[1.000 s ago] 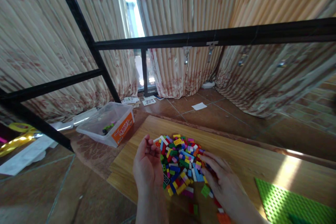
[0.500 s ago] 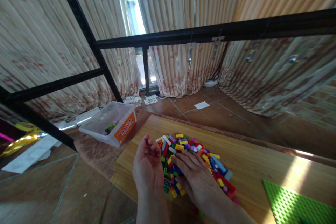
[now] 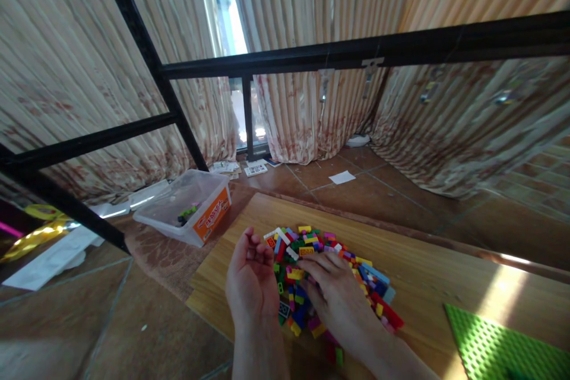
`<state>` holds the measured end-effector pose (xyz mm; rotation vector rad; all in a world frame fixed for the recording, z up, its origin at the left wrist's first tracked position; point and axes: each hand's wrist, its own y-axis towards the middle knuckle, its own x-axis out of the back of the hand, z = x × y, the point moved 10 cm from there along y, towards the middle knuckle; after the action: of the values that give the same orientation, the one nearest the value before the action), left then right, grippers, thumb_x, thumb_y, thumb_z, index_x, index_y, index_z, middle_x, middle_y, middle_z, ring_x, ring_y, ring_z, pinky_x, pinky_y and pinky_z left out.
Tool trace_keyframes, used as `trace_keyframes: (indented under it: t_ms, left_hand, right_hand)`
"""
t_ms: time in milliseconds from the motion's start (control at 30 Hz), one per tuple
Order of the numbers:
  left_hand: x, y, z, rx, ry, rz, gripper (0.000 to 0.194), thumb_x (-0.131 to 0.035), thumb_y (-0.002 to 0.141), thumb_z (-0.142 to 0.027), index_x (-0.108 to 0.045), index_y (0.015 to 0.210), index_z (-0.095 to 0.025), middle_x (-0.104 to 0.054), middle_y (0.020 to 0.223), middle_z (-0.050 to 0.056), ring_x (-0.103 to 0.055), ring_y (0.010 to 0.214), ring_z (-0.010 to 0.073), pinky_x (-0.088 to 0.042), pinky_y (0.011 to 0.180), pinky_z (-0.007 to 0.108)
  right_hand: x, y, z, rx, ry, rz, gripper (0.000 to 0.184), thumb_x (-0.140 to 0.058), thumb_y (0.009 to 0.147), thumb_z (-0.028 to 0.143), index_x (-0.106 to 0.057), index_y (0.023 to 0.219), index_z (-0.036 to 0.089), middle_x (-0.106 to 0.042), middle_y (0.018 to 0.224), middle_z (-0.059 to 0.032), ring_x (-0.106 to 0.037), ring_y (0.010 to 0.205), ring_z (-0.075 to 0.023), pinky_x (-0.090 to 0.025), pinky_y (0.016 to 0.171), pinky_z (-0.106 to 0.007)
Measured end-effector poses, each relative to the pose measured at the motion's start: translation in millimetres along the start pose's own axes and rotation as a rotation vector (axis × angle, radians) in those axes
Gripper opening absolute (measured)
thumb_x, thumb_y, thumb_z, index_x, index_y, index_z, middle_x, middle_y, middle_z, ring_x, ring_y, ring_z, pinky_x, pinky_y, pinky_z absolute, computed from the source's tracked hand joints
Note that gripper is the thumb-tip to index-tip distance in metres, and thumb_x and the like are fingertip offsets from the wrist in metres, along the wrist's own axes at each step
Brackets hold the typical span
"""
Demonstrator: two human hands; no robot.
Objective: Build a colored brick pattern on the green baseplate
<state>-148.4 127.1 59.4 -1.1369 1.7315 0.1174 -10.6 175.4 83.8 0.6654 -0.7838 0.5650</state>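
A pile of coloured toy building bricks [image 3: 291, 273] lies on a wooden table, with a yellow brick [image 3: 306, 252] near its top. My right hand [image 3: 341, 294] rests palm down over the pile, fingers apart and slightly bent among the bricks. Its fingertips are partly hidden, and no brick shows in its grasp. At the pile's left edge, my left hand [image 3: 255, 285] is turned palm up with its fingers loosely curled and apart, holding nothing. A dark brick [image 3: 284, 309] sits right beside the left hand.
The wooden table [image 3: 427, 267] carries a green studded baseplate [image 3: 494, 338] at the right. On the floor to the left stands a clear plastic box [image 3: 178, 231] with an orange label and a few pieces inside. A black metal frame [image 3: 276, 59] crosses before the curtains.
My right hand has drawn its fingers in and shifted slightly to the right, uncovering more bricks below it. Some bricks have spread towards me. The left hand stays almost still.
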Motion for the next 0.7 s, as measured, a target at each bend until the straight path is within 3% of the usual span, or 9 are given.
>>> trace_keyframes:
  t_ms: [167, 233, 333, 433, 533, 633, 700]
  left_hand:
    - [-1.6, 0.8, 1.3, 0.001, 0.038, 0.013, 0.013, -0.050, 0.084, -0.010, -0.063, 0.083, -0.011, -0.055, 0.067, -0.003, -0.050, 0.052, 0.0026, -0.042, 0.052, 0.014]
    - [-0.5, 2.1, 3.7, 0.007, 0.096, 0.018, 0.011, -0.053, 0.082, -0.012, -0.064, 0.084, -0.011, -0.056, 0.068, -0.003, -0.050, 0.053, 0.0027, -0.042, 0.054, 0.015]
    - [-3.4, 1.1, 11.1, 0.011, 0.322, 0.074, 0.013, -0.063, 0.077, -0.021, -0.066, 0.087, -0.013, -0.060, 0.074, -0.001, -0.053, 0.060, 0.0046, -0.043, 0.059, 0.015]
    - [-17.3, -10.5, 34.7, 0.082, 0.716, 0.268, 0.030, -0.069, 0.073, -0.037, -0.067, 0.094, -0.017, -0.065, 0.087, 0.002, -0.057, 0.075, 0.0101, -0.044, 0.062, 0.018]
    - [-31.8, -38.1, 73.6, 0.247, 1.014, 0.573, 0.040, -0.065, 0.075, -0.047, -0.066, 0.104, -0.019, -0.065, 0.100, 0.005, -0.059, 0.088, 0.0167, -0.046, 0.066, 0.022]
    - [-45.0, -69.0, 100.6, 0.353, 1.091, 0.846, 0.041, -0.060, 0.080, -0.047, -0.064, 0.109, -0.019, -0.066, 0.101, 0.007, -0.059, 0.087, 0.0178, -0.046, 0.066, 0.024]
    - [-52.6, -82.4, 108.6, 0.366, 1.085, 0.956, 0.037, -0.059, 0.082, -0.042, -0.064, 0.109, -0.017, -0.066, 0.099, 0.007, -0.059, 0.086, 0.0172, -0.046, 0.071, 0.025]
  right_hand:
    - [-18.9, 15.8, -0.9, -0.082, 0.064, 0.049, 0.025, -0.060, 0.077, 0.008, -0.069, 0.097, 0.021, -0.071, 0.091, -0.0042, -0.057, 0.091, -0.0247, -0.045, 0.086, -0.040]
    - [-15.2, 13.3, -9.7, -0.151, 0.178, 0.000, 0.030, -0.060, 0.075, 0.006, -0.070, 0.097, 0.022, -0.071, 0.095, -0.0045, -0.059, 0.093, -0.0241, -0.046, 0.087, -0.039]
    - [-0.2, -0.4, -32.9, -0.334, 0.501, -0.132, 0.029, -0.063, 0.075, 0.016, -0.070, 0.102, 0.023, -0.072, 0.100, -0.0050, -0.064, 0.092, -0.0226, -0.050, 0.084, -0.037]
    - [20.0, -22.5, -53.8, -0.491, 0.847, -0.309, 0.032, -0.071, 0.070, 0.029, -0.071, 0.101, 0.022, -0.074, 0.092, -0.0056, -0.068, 0.084, -0.0220, -0.055, 0.074, -0.034]
    - [42.1, -45.0, -65.4, -0.547, 0.993, -0.457, 0.037, -0.077, 0.065, 0.033, -0.072, 0.100, 0.021, -0.075, 0.088, -0.0070, -0.069, 0.079, -0.0215, -0.057, 0.069, -0.032]
    - [55.4, -63.8, -72.1, -0.550, 0.999, -0.515, 0.038, -0.078, 0.066, 0.033, -0.072, 0.102, 0.022, -0.075, 0.088, -0.0073, -0.070, 0.079, -0.0209, -0.058, 0.068, -0.031]
    - [58.8, -73.2, -75.0, -0.533, 0.991, -0.528, 0.038, -0.077, 0.067, 0.034, -0.072, 0.103, 0.024, -0.075, 0.090, -0.0070, -0.070, 0.080, -0.0207, -0.058, 0.070, -0.031]
